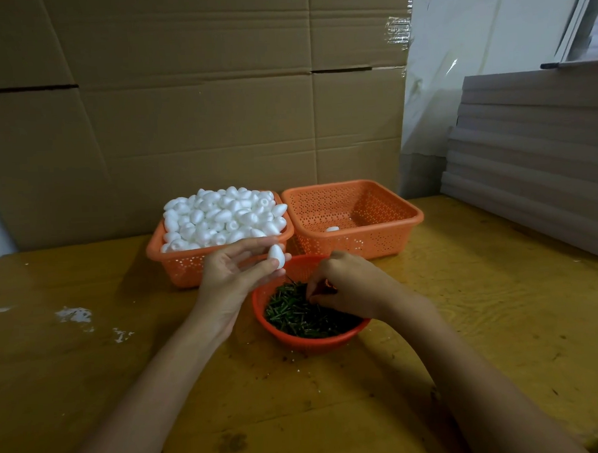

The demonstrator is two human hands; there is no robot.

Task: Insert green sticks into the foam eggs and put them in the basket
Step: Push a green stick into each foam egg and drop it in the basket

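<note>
My left hand (231, 273) holds one foam egg (277, 256) up above the far left edge of the round red basket (295, 341). That grip pinches the egg between my thumb and my fingertips.

My right hand (348, 285) reaches down into the round red basket, which sits near me in the middle of the bench (482, 304). It is full of green sticks (294, 314). My fingers are curled down among the sticks, but I cannot tell if that grip has one.

Far on the left is a full orange basket (176, 264) heaped with white eggs (221, 216). Just beside it on the right is a second orange basket (385, 202) with a single egg (332, 229) lying in it. I think the done eggs go there.

The foam egg looks very light and soft. A hard squeeze could dent it, so I should hold it gently round its fat middle and leave one end free. The sticks look thin and stiff, and they lie in a tangle. I think I must pick just one, near its end, and push it in straight.
</note>
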